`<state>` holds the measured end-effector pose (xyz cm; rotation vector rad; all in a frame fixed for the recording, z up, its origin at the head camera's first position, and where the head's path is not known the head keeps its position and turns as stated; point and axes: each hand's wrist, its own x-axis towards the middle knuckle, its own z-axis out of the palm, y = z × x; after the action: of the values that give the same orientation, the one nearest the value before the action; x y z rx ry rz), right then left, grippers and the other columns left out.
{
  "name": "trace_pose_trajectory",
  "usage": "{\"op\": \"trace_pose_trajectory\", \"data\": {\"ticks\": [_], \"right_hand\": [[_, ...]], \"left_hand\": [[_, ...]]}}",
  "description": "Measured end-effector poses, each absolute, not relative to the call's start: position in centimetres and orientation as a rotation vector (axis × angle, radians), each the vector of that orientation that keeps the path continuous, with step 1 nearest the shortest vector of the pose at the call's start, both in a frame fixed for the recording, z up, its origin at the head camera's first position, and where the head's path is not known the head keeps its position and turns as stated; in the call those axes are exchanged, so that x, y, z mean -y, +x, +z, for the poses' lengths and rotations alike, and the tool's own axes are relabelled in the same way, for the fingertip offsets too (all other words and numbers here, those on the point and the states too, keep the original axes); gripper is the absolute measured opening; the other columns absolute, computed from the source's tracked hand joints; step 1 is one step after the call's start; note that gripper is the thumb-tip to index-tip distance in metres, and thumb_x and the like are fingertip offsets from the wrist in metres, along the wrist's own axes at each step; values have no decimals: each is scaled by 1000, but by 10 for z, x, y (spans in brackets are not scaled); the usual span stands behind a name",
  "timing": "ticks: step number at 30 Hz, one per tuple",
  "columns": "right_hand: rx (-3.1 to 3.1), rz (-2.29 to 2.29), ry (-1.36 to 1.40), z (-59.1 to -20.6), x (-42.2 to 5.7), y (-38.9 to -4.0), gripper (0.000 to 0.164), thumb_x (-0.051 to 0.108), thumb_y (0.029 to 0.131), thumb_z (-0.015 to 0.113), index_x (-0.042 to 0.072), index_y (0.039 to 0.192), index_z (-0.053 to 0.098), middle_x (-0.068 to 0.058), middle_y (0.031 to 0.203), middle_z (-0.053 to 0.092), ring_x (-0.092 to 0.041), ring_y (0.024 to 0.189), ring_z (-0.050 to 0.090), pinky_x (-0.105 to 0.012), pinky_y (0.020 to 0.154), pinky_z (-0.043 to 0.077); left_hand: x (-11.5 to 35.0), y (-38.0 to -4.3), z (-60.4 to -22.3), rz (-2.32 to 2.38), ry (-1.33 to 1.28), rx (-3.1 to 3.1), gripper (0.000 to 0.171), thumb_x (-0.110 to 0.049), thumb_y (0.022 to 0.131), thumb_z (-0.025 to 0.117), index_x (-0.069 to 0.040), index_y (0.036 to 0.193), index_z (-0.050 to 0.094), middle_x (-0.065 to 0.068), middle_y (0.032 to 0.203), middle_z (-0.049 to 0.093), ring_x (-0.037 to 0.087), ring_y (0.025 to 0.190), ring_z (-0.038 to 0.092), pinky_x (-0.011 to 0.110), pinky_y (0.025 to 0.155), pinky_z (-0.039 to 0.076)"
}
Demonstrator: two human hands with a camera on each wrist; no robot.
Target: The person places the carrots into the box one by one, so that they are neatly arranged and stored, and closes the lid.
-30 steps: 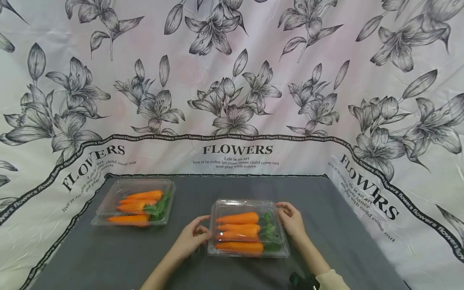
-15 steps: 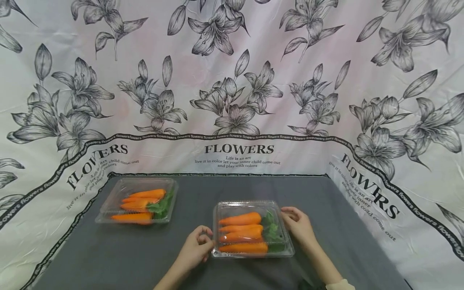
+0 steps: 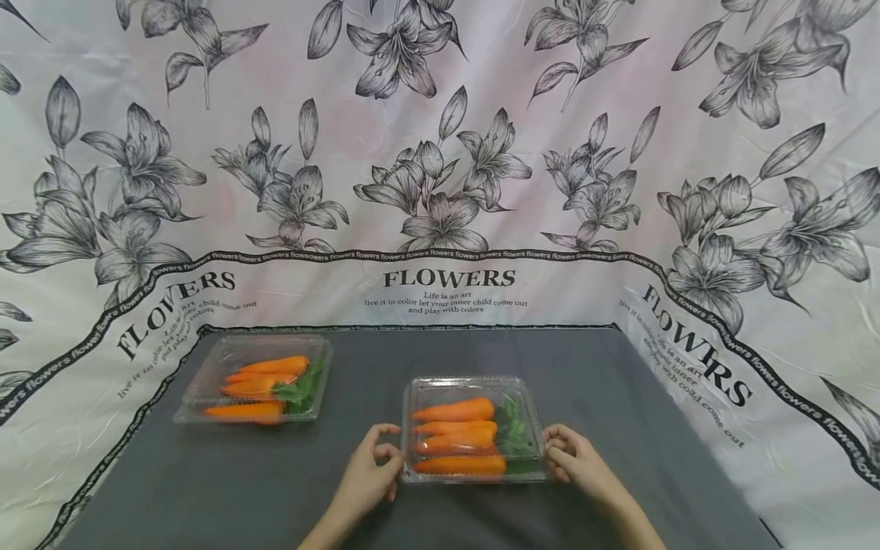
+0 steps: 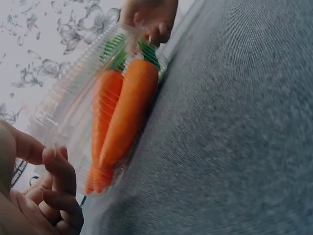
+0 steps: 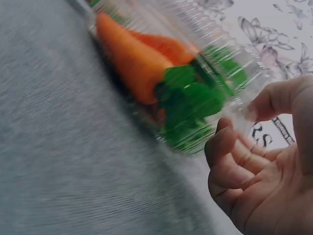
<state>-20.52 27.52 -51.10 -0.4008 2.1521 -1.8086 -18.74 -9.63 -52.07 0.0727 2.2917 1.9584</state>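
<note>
A clear plastic clamshell box (image 3: pixel 474 387) lies closed on the grey table, in front of me and right of the middle. Inside are several orange carrots (image 3: pixel 457 438) with green leafy tops (image 3: pixel 511 428) toward the right. At its left edge, my left hand (image 3: pixel 371 470) pinches the rim between thumb and finger, the other fingers curled. On the opposite side my right hand (image 3: pixel 576 461) pinches the right edge near the front corner. In the right wrist view the rim sits between thumb and forefinger (image 5: pixel 221 142).
A second clear clamshell box (image 3: pixel 213 367) with carrots (image 3: pixel 268 374) and green tops stands at the back left of the grey tabletop (image 3: pixel 371 367). White cloth (image 3: pixel 447 294) printed with flowers hangs behind the table and along both sides.
My right hand has come from the box's far right corner down its side to near the front corner, and now pinches the edge there. The left hand stays at the left edge.
</note>
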Motion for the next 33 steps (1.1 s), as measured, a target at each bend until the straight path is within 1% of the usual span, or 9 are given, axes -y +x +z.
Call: {"op": "trace_pose_trajectory", "data": {"ticks": [2,3,9,13,16,19,25,28,33], "right_hand": [[-2131,-1840,-403,-516,-271,-202,17,8,111,44,-8,116,47,2,75,57,-5,57,47,-26,54,40],[-2121,-1855,-392,-519,-269,-200,16,11,113,43,-5,111,47,3,71,58,-5,55,49,-25,53,40],[-2142,-1910,-288,-525,-258,-187,32,24,117,42,-8,117,44,1,69,66,-7,50,54,-22,49,47],[-2139,-1924,-228,-524,-255,-186,24,17,114,45,-7,119,44,-1,68,67,-8,49,53,-22,48,44],[-2107,-1935,-226,-523,-255,-187,17,6,107,45,-6,120,43,-2,69,69,-9,48,52,-22,48,41],[-2047,-1961,-272,-524,-256,-189,19,0,101,44,-3,119,41,-1,70,70,-8,48,52,-23,47,37],[-1848,-2032,-363,-527,-262,-191,11,0,104,41,5,113,43,1,74,71,-6,49,52,-29,48,29],[-1818,-2030,-369,-527,-263,-191,10,2,105,41,8,112,43,3,75,71,-4,51,52,-25,48,32],[-1850,-2058,-291,-527,-258,-190,14,-1,101,45,10,109,45,6,72,67,-1,52,52,-17,48,40]], "left_hand": [[97,-187,-522,1964,70,-2266,53,-1,94,60,-1,146,47,2,78,69,14,44,51,27,44,44],[97,-187,-523,1972,78,-2254,57,-1,95,59,-2,150,45,3,79,69,14,43,51,27,44,44],[95,-181,-527,1997,207,-2160,84,2,93,58,-7,169,23,6,70,67,13,42,53,26,44,46],[92,-179,-529,2067,237,-2015,96,5,90,58,-9,172,9,7,66,68,11,42,54,25,44,46],[91,-179,-529,2102,224,-1918,95,2,94,57,-12,172,5,6,71,72,9,42,56,22,44,40],[92,-181,-529,2103,206,-1854,95,-2,96,58,-14,172,3,7,77,76,7,43,57,20,44,37],[97,-184,-527,2074,121,-1772,94,-10,98,60,-20,173,3,12,85,80,5,43,57,18,45,37],[97,-184,-527,2072,95,-1751,93,-11,98,59,-22,173,5,11,85,80,5,43,56,18,45,36],[97,-184,-526,2098,77,-1708,92,-10,98,58,-23,172,6,11,84,81,5,42,55,18,45,36]]}}
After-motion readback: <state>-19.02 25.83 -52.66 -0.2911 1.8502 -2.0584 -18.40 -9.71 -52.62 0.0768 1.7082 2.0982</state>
